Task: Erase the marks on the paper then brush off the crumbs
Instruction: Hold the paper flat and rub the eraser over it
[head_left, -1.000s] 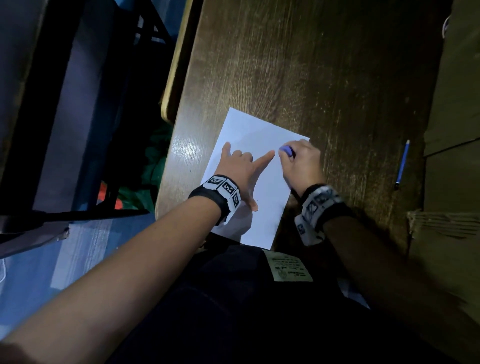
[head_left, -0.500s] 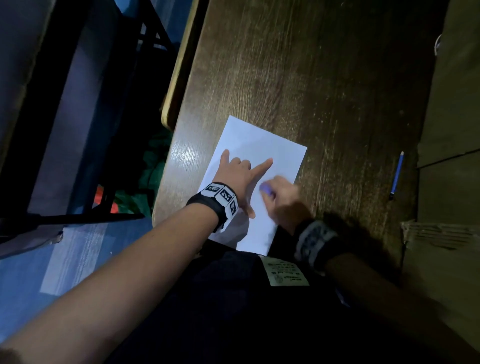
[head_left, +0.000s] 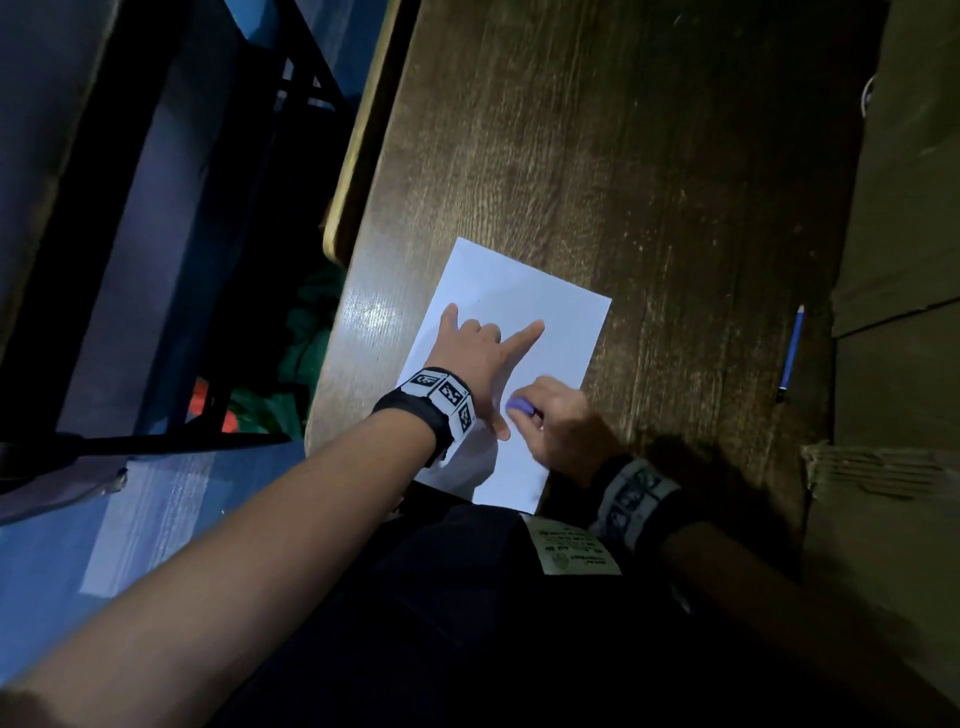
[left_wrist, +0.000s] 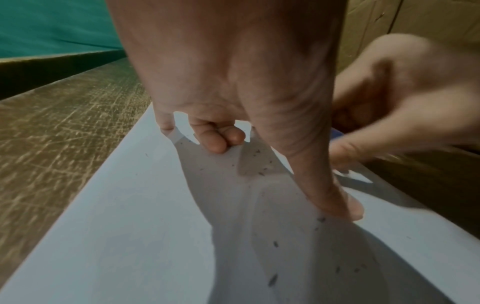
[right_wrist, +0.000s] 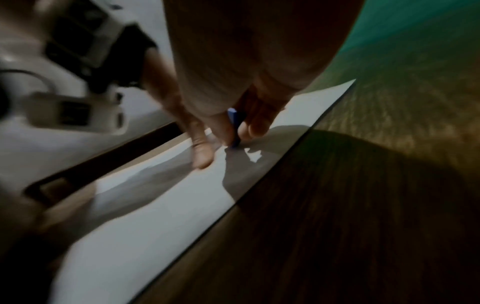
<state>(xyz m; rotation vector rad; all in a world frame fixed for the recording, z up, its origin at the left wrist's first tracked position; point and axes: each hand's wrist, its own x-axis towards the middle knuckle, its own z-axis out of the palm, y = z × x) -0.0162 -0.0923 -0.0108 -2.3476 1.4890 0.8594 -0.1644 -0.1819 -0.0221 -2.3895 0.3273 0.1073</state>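
The paper (head_left: 524, 306) lies on the desk (head_left: 623, 156) near its front edge, tilted slightly from the desk edge. The left hand (head_left: 480, 358) rests on the paper: the little finger, index finger and thumb are extended with their tips touching the sheet, and the middle fingers are curled under, gripping nothing. The right hand (head_left: 558, 415) pinches the eraser (head_left: 521, 406), a small blue piece, between thumb and fingers; in the right wrist view the eraser (right_wrist: 235, 131) tip touches the paper (right_wrist: 155, 205) near its right edge, just beside the left thumb. The right hand appears blurred. Crumbs (left_wrist: 262, 170), small dark specks, lie scattered on the paper (left_wrist: 130, 205) under and around the left hand (left_wrist: 233, 72). A blue pen (head_left: 791, 353) lies on the desk, well apart from the paper, to its right.
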